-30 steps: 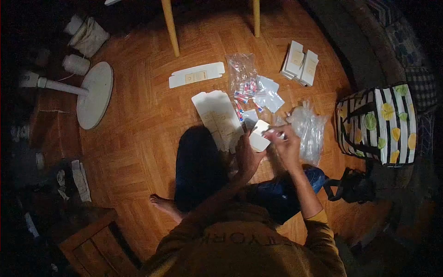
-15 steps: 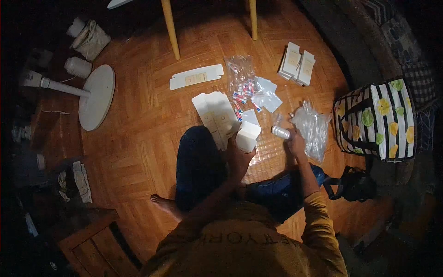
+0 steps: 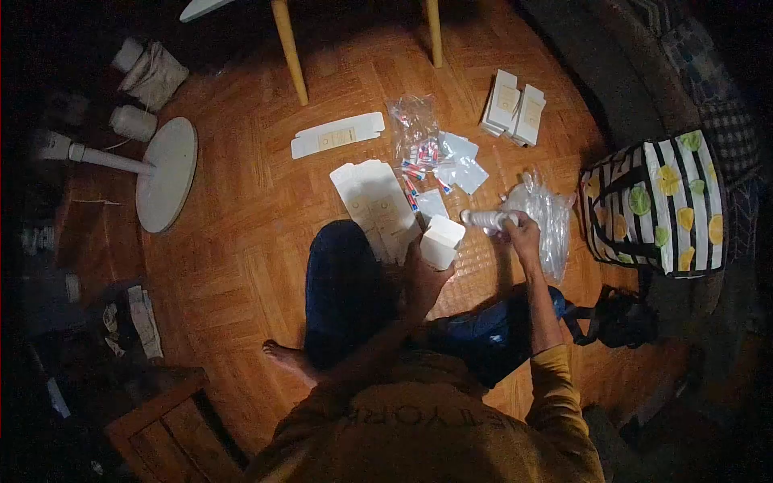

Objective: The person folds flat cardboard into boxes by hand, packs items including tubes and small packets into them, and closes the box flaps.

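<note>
My left hand [image 3: 427, 278] grips a small white cardboard box [image 3: 440, 248], its end flap raised towards the far side. To the right, my right hand [image 3: 523, 234] has its fingers closed round a small whitish bottle [image 3: 488, 220]. The bottle lies nearly level, its narrow end pointing left at the box, a short gap apart. Flat white box blanks [image 3: 369, 201] with printed panels lie beyond my left hand, partly over my knee. Close by my right hand is a heap of clear plastic packaging [image 3: 541, 213].
Small red, white and blue tubes [image 3: 415, 171] lie by a clear bag [image 3: 412, 121] and pale sachets [image 3: 461, 163]. Another flat blank [image 3: 338, 136] and folded boxes [image 3: 515, 109] are farther off. A striped fruit-print bag [image 3: 656, 207] stands right; a round white stand base [image 3: 167, 175] left.
My right hand has raised the bottle slightly and turned it from slanting to nearly level, pointing towards the box. My left hand with the box has shifted a little right.
</note>
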Motion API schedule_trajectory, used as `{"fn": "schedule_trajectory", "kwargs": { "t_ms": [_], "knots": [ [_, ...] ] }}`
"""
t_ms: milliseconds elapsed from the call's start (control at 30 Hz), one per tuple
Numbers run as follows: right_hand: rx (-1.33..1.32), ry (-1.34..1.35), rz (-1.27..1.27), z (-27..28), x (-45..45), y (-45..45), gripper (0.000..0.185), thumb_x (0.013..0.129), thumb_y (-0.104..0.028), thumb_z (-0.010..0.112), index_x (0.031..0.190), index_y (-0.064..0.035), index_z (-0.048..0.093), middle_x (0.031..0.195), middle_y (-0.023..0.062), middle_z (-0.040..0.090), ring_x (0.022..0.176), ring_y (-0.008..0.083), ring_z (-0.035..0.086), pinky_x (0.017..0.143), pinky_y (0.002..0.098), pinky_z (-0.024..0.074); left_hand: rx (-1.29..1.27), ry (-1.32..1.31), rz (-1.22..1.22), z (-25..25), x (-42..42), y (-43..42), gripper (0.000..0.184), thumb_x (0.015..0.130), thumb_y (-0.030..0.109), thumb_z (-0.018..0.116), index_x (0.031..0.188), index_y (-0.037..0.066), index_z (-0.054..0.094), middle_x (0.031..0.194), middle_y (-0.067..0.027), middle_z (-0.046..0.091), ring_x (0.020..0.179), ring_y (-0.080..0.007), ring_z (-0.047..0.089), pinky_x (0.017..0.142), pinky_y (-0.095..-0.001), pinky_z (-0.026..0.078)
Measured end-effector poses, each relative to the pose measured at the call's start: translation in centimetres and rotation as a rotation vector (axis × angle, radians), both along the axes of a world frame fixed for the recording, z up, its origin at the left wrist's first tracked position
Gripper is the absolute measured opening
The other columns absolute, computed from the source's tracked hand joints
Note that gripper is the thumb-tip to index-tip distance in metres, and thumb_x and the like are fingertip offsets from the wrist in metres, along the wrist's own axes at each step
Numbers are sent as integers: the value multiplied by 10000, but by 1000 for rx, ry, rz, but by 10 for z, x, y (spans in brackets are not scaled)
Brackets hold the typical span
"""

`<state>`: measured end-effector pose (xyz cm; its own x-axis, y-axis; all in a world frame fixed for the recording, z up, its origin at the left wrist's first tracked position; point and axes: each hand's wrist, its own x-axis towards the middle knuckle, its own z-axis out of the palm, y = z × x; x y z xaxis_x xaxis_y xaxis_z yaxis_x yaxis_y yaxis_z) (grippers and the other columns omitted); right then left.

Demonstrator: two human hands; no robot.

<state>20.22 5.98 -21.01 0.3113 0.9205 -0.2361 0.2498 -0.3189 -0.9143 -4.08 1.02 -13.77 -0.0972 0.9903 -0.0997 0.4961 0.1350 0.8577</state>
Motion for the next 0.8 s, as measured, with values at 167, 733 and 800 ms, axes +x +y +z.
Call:
{"fn": "schedule_trajectory", "kwargs": {
  "t_ms": [167, 733, 800],
  "knots": [
    [4, 175, 78, 43, -2, 16, 202, 777, -51, 611, 958, 34, 581, 814, 86, 634, 600, 133, 600, 506, 234, 502, -39, -116, 37, -7, -2, -2, 731, 591, 149, 779, 1192, -3, 393, 1061, -204, 524, 969, -332, 543, 825, -418, 442],
    [37, -426, 57, -14, 2, 12, 371, 757, -221, 659, 1035, 9, 575, 949, 156, 628, 803, 277, 625, 642, 344, 511, -7, 11, -12, 1, 0, -1, 739, 585, 174, 779, 1177, -11, 377, 1056, -208, 522, 959, -338, 539, 817, -414, 436],
    [100, -777, 286, -32, -1, -6, 350, 746, -230, 658, 997, 2, 583, 949, 182, 626, 799, 316, 624, 649, 363, 506, -25, -169, -6, -24, 3, -3, 773, 584, 182, 781, 1197, -13, 353, 1068, -217, 509, 981, -347, 524, 836, -422, 421]
  ]
}}
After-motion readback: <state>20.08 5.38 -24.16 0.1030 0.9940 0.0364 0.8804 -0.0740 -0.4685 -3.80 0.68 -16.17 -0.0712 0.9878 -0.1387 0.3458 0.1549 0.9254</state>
